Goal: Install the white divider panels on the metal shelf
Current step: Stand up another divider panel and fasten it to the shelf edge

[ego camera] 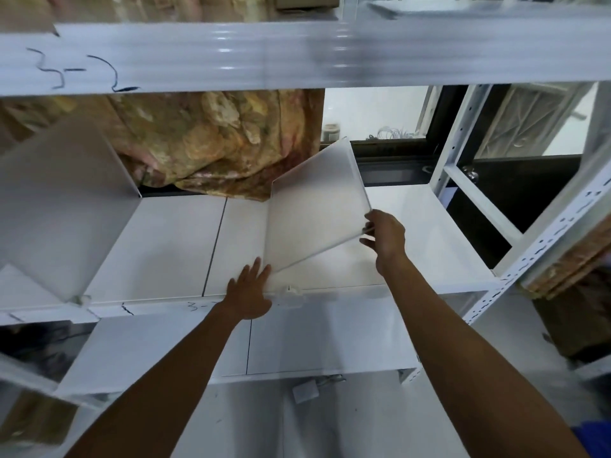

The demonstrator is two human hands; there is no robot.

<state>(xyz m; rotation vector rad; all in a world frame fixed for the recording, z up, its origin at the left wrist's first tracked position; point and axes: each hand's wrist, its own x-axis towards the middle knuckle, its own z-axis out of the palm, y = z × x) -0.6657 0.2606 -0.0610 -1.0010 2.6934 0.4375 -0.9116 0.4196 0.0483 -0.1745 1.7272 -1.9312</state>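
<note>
My right hand pinches the tilted white divider panel over the metal shelf, left hand flat and spread at its base; leaning so, it could slip its front clip

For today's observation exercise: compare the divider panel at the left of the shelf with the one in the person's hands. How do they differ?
The left panel has no hand on it; the held panel is gripped by the right hand with the left hand at its base. The left panel's front corner sits at the shelf edge; the held panel leans to the right, not yet settled. Both are plain white sheets.
</note>
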